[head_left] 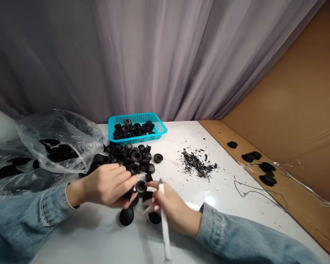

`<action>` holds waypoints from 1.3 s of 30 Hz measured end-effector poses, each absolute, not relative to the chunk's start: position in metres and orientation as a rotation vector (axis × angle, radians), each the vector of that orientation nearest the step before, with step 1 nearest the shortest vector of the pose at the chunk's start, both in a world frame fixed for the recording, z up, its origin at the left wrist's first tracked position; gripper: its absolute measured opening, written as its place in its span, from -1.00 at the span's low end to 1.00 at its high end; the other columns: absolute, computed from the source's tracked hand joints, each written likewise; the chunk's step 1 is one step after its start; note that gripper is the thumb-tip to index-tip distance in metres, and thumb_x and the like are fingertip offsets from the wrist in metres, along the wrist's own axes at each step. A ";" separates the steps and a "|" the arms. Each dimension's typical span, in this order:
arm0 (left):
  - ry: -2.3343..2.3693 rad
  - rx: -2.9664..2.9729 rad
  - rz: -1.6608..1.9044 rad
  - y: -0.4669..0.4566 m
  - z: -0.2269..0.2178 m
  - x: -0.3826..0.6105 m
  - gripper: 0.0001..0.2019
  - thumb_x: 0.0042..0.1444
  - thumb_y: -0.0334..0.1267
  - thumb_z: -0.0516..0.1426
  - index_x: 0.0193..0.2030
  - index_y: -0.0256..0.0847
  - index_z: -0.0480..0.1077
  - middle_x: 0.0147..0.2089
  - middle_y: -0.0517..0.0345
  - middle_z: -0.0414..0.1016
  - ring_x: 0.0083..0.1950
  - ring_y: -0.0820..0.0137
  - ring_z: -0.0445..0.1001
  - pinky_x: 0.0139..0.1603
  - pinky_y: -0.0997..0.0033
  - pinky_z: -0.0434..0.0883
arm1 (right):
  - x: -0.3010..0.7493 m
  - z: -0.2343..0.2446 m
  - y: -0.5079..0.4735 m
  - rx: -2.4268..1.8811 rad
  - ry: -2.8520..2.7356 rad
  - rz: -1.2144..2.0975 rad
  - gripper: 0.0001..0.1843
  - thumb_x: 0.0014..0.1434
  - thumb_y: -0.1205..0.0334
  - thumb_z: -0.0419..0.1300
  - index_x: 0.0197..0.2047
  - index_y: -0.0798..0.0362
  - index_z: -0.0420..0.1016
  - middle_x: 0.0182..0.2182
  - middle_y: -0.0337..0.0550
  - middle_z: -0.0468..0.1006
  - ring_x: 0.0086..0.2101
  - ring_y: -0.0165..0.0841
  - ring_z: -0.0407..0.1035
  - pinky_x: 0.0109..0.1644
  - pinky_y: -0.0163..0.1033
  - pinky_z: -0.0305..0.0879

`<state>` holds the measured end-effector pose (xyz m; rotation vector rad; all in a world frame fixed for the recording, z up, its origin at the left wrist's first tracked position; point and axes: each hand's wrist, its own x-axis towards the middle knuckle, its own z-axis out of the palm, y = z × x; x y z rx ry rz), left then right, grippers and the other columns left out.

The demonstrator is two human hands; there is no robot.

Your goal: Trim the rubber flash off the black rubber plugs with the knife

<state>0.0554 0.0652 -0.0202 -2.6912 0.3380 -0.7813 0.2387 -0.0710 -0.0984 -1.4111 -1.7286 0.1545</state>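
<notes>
My left hand (pixel 108 185) is closed around a round black plastic cap (pixel 140 186), holding it just above the white table (pixel 104 238). My right hand (pixel 172 211) grips a thin white-handled tool (pixel 163 216), whose tip points up at the cap. A loose heap of black caps (pixel 130 158) lies just beyond my left hand. Two more caps (pixel 126 216) rest on the table under my hands.
A turquoise basket (pixel 156 126) with several black caps stands at the back. A clear plastic bag (pixel 55 141) of caps lies at the left. Black shavings (pixel 199 165) are scattered at the right. Several caps (pixel 266 172) sit on the brown cardboard ledge.
</notes>
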 end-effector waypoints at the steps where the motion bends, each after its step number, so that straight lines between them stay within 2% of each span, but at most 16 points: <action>1: 0.465 -2.630 -0.810 0.062 -0.022 0.048 -0.80 0.06 -0.21 0.07 -0.19 -0.20 0.39 -0.48 0.11 0.50 -0.50 0.36 0.46 -0.54 0.39 0.36 | 0.230 -0.097 -0.073 -1.325 -1.835 0.166 -0.90 0.12 0.18 0.13 -0.44 -0.12 0.35 -0.30 -0.23 0.57 -0.31 -0.31 0.46 -0.26 -0.23 0.46; 3: 0.649 -2.575 -0.830 0.051 -0.029 0.035 -0.82 0.04 -0.19 0.09 -0.27 -0.22 0.42 -0.52 0.08 0.50 -0.51 0.34 0.46 -0.58 0.38 0.35 | 0.220 -0.095 -0.072 -1.193 -2.109 0.123 -0.91 0.18 0.27 0.08 -0.36 -0.08 0.36 -0.13 -0.13 0.53 -0.15 -0.29 0.42 -0.06 -0.17 0.40; 5: 0.717 -2.598 -0.840 0.037 -0.039 0.025 -0.82 0.07 -0.21 0.05 -0.30 -0.21 0.44 -0.54 0.07 0.50 -0.50 0.33 0.47 -0.60 0.39 0.36 | 0.221 -0.096 -0.064 -1.127 -2.283 0.044 -0.84 0.24 0.30 -0.01 -0.35 -0.04 0.35 -0.12 -0.06 0.52 -0.14 -0.28 0.40 -0.03 -0.11 0.35; 7: 0.722 -2.678 -0.833 0.024 -0.052 0.020 -0.79 0.12 -0.21 0.00 -0.29 -0.22 0.44 -0.47 0.01 0.54 -0.40 0.30 0.51 -0.56 0.39 0.39 | 0.232 -0.098 -0.048 -1.104 -2.287 0.046 -0.78 0.28 0.23 -0.04 -0.38 -0.03 0.34 -0.26 -0.12 0.54 -0.25 -0.31 0.42 -0.09 -0.11 0.34; 9: 0.670 -2.825 -0.704 0.016 -0.065 0.020 -0.74 0.15 -0.18 -0.02 -0.25 -0.26 0.42 -0.33 -0.10 0.56 -0.25 0.24 0.52 -0.41 0.32 0.45 | 0.249 -0.099 -0.026 -1.124 -2.227 0.033 -0.70 0.29 0.23 -0.11 -0.43 -0.01 0.31 -0.41 -0.14 0.52 -0.35 -0.33 0.40 -0.12 -0.08 0.31; 11: 0.644 -2.917 -0.633 0.013 -0.078 0.025 -0.74 0.15 -0.17 -0.01 -0.21 -0.29 0.39 -0.22 -0.18 0.55 -0.13 0.20 0.49 -0.21 0.28 0.45 | 0.269 -0.094 -0.002 -1.125 -2.150 0.032 -0.68 0.25 0.14 -0.08 -0.51 0.00 0.25 -0.54 -0.18 0.45 -0.49 -0.37 0.33 -0.22 -0.11 0.31; 13: 0.580 -2.998 -0.577 0.017 -0.090 0.032 -0.75 0.11 -0.17 0.00 -0.20 -0.28 0.37 -0.24 -0.17 0.53 -0.19 0.23 0.48 -0.19 0.28 0.42 | 0.285 -0.084 0.020 -1.153 -2.038 0.042 -0.67 0.19 0.06 -0.04 -0.55 0.00 0.18 -0.58 -0.22 0.40 -0.55 -0.42 0.24 -0.29 -0.17 0.29; 15: 0.469 -3.053 -0.533 0.025 -0.098 0.041 -0.75 0.07 -0.17 0.00 -0.24 -0.30 0.36 -0.35 -0.12 0.50 -0.32 0.25 0.44 -0.28 0.27 0.40 | 0.293 -0.072 0.037 -1.203 -1.875 0.044 -0.64 0.17 0.00 -0.03 -0.57 0.00 0.12 -0.62 -0.26 0.32 -0.57 -0.44 0.17 -0.38 -0.24 0.24; 18: 0.246 -3.066 -0.503 0.039 -0.101 0.054 -0.80 0.02 -0.19 0.01 -0.35 -0.29 0.34 -0.50 0.00 0.41 -0.49 0.30 0.32 -0.43 0.31 0.31 | 0.282 -0.061 0.048 -1.286 -1.565 0.059 -0.63 0.26 0.02 -0.17 -0.52 -0.01 0.02 -0.65 -0.35 0.17 -0.61 -0.48 0.08 -0.49 -0.33 0.14; 20: 0.051 -3.101 -0.475 0.047 -0.094 0.061 -0.84 -0.01 -0.20 0.04 -0.41 -0.26 0.31 -0.52 0.06 0.39 -0.52 0.34 0.28 -0.42 0.33 0.30 | 0.263 -0.063 0.045 -1.292 -1.442 0.115 -0.63 0.29 0.01 -0.21 -0.50 -0.02 0.00 -0.66 -0.39 0.11 -0.64 -0.50 0.05 -0.55 -0.37 0.10; 22: -0.204 -3.198 -0.427 0.053 -0.082 0.064 -0.85 -0.04 -0.19 0.09 -0.43 -0.24 0.30 -0.52 0.13 0.38 -0.51 0.37 0.30 -0.38 0.38 0.30 | 0.242 -0.072 0.036 -1.267 -1.410 0.193 -0.62 0.26 -0.02 -0.14 -0.51 -0.01 0.02 -0.68 -0.42 0.09 -0.66 -0.52 0.04 -0.59 -0.40 0.09; 26: -0.682 -3.483 -0.416 0.065 -0.061 0.070 -0.79 -0.03 -0.23 0.13 -0.24 -0.26 0.35 -0.49 0.21 0.38 -0.50 0.43 0.33 -0.46 0.50 0.25 | 0.220 -0.092 0.021 -1.203 -1.451 0.318 -0.64 0.17 -0.02 0.04 -0.53 0.04 0.19 -0.70 -0.39 0.19 -0.67 -0.53 0.10 -0.61 -0.41 0.11; 29: -1.030 -3.733 -0.534 0.078 -0.058 0.075 -0.74 0.01 -0.26 0.10 -0.13 -0.28 0.32 -0.57 0.31 0.31 -0.59 0.49 0.29 -0.55 0.56 0.19 | 0.223 -0.098 0.020 -1.192 -1.440 0.345 -0.70 0.16 0.02 0.07 -0.44 0.08 0.33 -0.66 -0.34 0.29 -0.64 -0.50 0.16 -0.57 -0.39 0.16; 33: -1.374 -4.017 -0.940 0.089 -0.065 0.079 -0.74 0.02 -0.24 0.05 -0.13 -0.26 0.23 -0.66 0.42 0.20 -0.69 0.55 0.19 -0.63 0.59 0.15 | 0.227 -0.101 0.024 -1.199 -1.406 0.364 -0.73 0.15 0.05 0.09 -0.27 0.10 0.42 -0.60 -0.27 0.38 -0.59 -0.46 0.24 -0.52 -0.36 0.22; 36: -1.405 -4.087 -1.238 0.091 -0.065 0.077 -0.73 -0.04 -0.24 0.07 -0.18 -0.25 0.19 -0.60 0.40 0.20 -0.64 0.58 0.17 -0.61 0.61 0.15 | 0.226 -0.102 0.023 -1.200 -1.404 0.399 -0.76 0.13 0.08 0.13 -0.27 0.09 0.44 -0.58 -0.25 0.43 -0.58 -0.44 0.29 -0.51 -0.35 0.26; 39: -1.382 -4.111 -1.262 0.090 -0.060 0.074 -0.75 -0.10 -0.24 0.12 -0.28 -0.26 0.20 -0.50 0.36 0.20 -0.54 0.58 0.22 -0.52 0.59 0.24 | 0.226 -0.104 0.018 -1.204 -1.391 0.422 -0.81 0.13 0.12 0.15 -0.32 0.08 0.43 -0.56 -0.24 0.45 -0.57 -0.43 0.32 -0.50 -0.35 0.28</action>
